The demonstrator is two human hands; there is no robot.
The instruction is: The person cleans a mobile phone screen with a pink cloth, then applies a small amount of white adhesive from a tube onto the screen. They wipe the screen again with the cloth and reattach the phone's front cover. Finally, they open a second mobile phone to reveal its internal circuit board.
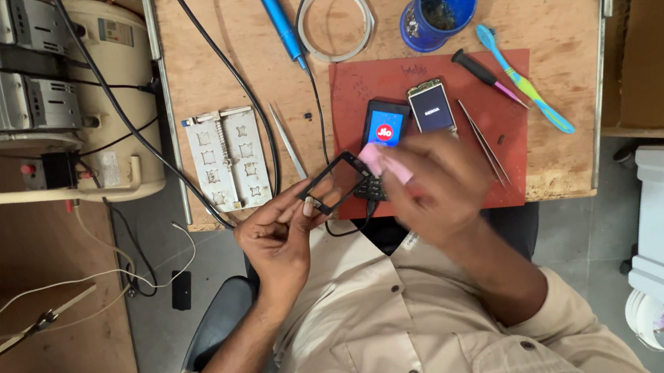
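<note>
We see the left hand (pixel 277 236) pinching a black phone frame (pixel 335 183) while the right hand (pixel 435 189) presses a pink cloth (pixel 387 162) against it.

phone repair workshop | scarred wooden bench (pixel 552 26) | red mat (pixel 510 101) | tweezers (pixel 483 142) | screwdriver (pixel 486 76) | opened phones (pixel 432 107)

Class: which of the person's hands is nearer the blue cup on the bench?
Right. The right hand lies below the blue cup, almost in line with it; the left hand sits further off, down to its left.
</note>
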